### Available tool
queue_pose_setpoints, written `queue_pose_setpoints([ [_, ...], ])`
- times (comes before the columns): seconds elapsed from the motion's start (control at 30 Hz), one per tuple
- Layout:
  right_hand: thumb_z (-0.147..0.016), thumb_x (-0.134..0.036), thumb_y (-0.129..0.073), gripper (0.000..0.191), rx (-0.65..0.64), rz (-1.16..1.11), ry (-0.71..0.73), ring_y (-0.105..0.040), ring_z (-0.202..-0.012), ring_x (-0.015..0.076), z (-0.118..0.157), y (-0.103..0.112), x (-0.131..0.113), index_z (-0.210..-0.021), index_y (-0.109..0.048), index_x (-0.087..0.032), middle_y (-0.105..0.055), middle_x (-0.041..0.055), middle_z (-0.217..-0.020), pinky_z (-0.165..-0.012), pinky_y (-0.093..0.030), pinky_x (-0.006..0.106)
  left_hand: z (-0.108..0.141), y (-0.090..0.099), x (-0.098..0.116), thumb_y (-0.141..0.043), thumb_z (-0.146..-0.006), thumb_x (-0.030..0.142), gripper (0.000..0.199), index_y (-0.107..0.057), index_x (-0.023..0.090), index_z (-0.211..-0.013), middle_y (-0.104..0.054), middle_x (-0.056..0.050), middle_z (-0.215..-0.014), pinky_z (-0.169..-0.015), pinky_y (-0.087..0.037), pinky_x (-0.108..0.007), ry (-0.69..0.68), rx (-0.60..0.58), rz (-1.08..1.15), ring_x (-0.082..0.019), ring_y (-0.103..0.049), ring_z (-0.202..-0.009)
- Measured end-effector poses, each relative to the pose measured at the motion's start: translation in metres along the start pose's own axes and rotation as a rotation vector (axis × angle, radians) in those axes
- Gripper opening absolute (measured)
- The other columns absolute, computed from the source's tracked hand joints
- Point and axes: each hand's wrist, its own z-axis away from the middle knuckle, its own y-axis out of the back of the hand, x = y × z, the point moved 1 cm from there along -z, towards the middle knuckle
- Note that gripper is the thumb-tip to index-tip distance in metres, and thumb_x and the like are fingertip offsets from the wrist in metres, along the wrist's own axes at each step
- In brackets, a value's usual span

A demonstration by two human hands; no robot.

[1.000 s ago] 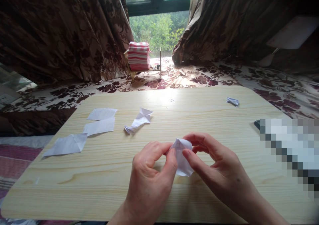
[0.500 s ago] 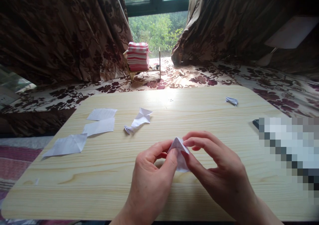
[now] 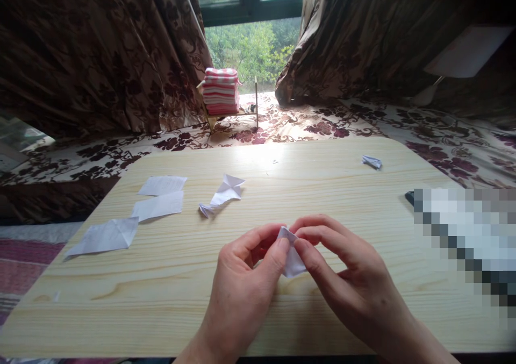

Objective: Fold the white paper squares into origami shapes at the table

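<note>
A small folded piece of white paper [image 3: 294, 263] is held between both hands, just above the near middle of the wooden table [image 3: 161, 310]. My left hand [image 3: 248, 283] pinches its left side, the thumb lying on the front face. From the other side, my right hand [image 3: 350, 283] grips the upper right edge between thumb and fingers. The paper's top is folded over, and its lower part hangs below the thumbs. Part of it is hidden by the fingers.
Several loose paper pieces, among them a creased sheet [image 3: 107, 236] and a twisted strip [image 3: 228, 191], lie on the left half. A small folded paper [image 3: 371, 162] sits far right, beyond a pixelated object [image 3: 463, 235]. Behind the table, pink striped cloths [image 3: 221, 91] are stacked on a small stand.
The paper's peaked top corner and right flap have been folded in, leaving a narrower top. My right thumb and fingers have closed in toward the left thumb.
</note>
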Motion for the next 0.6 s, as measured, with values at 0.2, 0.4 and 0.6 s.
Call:
queue_pose_setpoints([
  [0.2, -0.089, -0.023, -0.056, 0.02, -0.092, -0.022, -0.135, -0.063, -0.071, 0.0108, -0.006, 0.005, 0.0, -0.071, -0.062, -0.019, -0.065, 0.0021, -0.079, -0.056, -0.049, 0.018, 0.0, 0.002, 0.001, -0.068, -0.083, 0.024, 0.017, -0.079, 0.02, -0.096, -0.077, -0.002, -0.086, -0.073, -0.052, -0.018, 0.026, -0.109, 0.098, -0.012, -0.067, -0.077],
  [0.4, -0.089, -0.026, -0.057, 0.016, -0.106, -0.019, -0.193, -0.062, -0.071, 0.01, -0.007, 0.009, 0.005, -0.076, -0.063, -0.02, -0.068, 0.0003, -0.079, -0.063, -0.048, 0.019, -0.001, 0.007, 0.001, -0.066, -0.086, 0.025, 0.021, -0.077, 0.023, -0.103, -0.076, -0.002, -0.089, -0.077, -0.05, -0.021, 0.06, -0.205, 0.105, -0.014, -0.066, -0.084],
  [0.6, -0.087, -0.027, -0.062, 0.012, -0.114, -0.1, -0.221, -0.061, -0.067, 0.0075, -0.009, 0.009, 0.007, -0.076, -0.066, -0.021, -0.068, -0.0041, -0.071, -0.064, -0.048, 0.015, -0.004, 0.01, 0.006, -0.065, -0.086, 0.03, 0.021, -0.078, 0.022, -0.1, -0.072, -0.004, -0.09, -0.075, -0.049, -0.022, 0.032, -0.194, -0.025, -0.015, -0.063, -0.085],
])
